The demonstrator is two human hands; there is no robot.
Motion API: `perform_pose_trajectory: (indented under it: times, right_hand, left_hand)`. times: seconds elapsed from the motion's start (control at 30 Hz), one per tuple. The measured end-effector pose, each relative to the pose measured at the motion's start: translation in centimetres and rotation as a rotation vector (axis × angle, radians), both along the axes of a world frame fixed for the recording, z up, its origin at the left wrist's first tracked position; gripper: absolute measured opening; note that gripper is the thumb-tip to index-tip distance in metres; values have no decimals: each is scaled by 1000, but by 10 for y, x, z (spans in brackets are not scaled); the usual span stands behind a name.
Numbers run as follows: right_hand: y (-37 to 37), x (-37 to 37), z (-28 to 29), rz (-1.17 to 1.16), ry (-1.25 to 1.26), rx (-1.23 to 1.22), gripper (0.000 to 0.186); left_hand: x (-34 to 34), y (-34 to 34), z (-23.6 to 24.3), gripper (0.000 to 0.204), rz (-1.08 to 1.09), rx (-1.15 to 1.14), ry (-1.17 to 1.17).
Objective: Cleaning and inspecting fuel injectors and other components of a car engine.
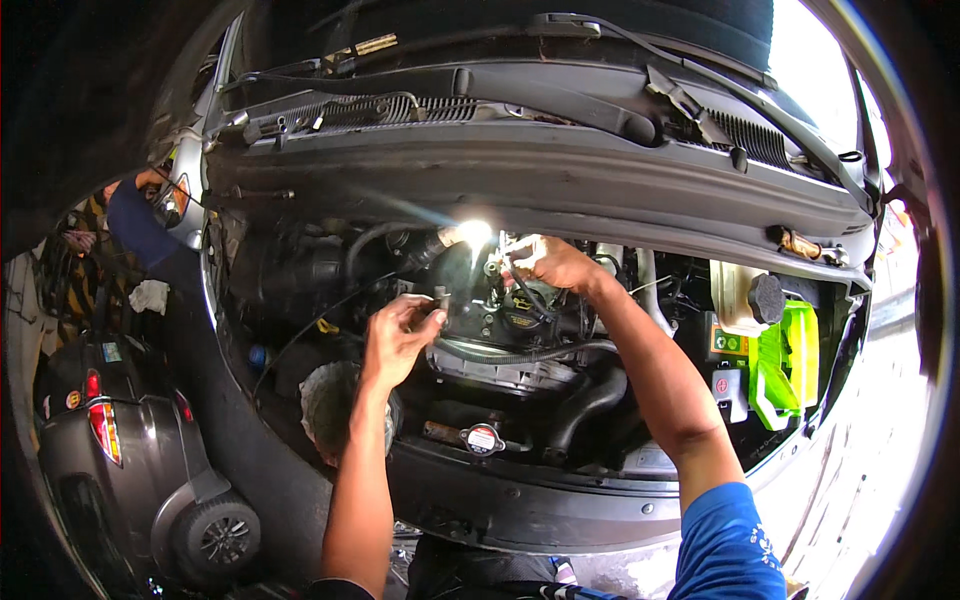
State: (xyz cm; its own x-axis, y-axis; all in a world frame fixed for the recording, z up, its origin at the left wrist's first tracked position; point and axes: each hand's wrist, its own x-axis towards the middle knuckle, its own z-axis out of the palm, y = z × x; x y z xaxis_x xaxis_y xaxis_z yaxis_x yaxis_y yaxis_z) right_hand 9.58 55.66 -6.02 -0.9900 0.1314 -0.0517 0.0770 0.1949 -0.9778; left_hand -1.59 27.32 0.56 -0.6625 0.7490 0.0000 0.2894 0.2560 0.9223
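Over the engine (530,320), my left hand (400,340) pinches a small metal cylindrical piece (441,298) between thumb and fingertips, left of the middle of the black engine cover. My right hand (555,265) reaches in under the cowl edge, its fingers closed at a cluster of small metal and red parts (497,268); exactly what it grips is hard to make out. A bright work light (473,234) shines just left of my right fingers. A dark hose (500,354) runs across below both hands.
Another person's head (330,410) is low beside my left forearm; a person in dark blue (140,220) is at far left. Tools lie along the cowl (795,245). A green plastic piece (785,365) sits at right. A dark car (130,450) stands at lower left.
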Motion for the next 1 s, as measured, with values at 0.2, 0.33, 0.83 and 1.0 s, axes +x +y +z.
perform_pose_trajectory:
  times: [0.2, 0.33, 0.83, 1.0]
  right_hand:
    - [-13, 0, 17, -59, -146, -17, 23]
    - [-7, 2, 11, -42, -101, 0, 26]
    - [-11, 7, 20, -143, -191, -8, 33]
    - [-7, 3, 7, -148, -179, -51, 34]
  left_hand:
    - [5, -41, -6, 37, -32, 437, -417]
    - [16, -32, -6, 45, -8, 605, -630]
    - [-13, 98, -40, 42, -265, -359, 241]
    - [-28, 93, -37, 39, -345, -302, 400]
